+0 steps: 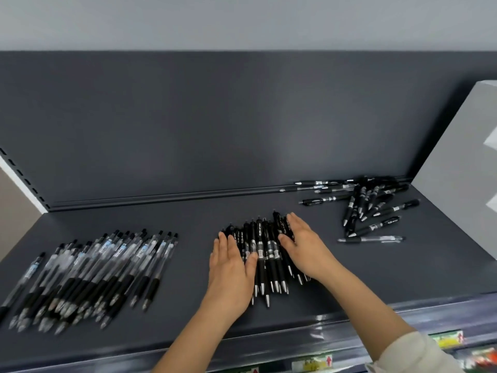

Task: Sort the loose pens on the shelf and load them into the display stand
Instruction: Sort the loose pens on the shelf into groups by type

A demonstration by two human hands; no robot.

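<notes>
On the dark grey metal shelf, three groups of pens, each too many and too blurred to count. At left, a row of clear-barrelled pens with black grips. In the middle, a bundle of black-barrelled pens, with left hand and right hand flat, fingers straight, pressing its sides. At back right, a loose tangle of black pens.

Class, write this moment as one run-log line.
step: sorting | left hand: flat against black pens | right hand: flat against black pens | clear pens: grouped left | loose pile: back right
</notes>
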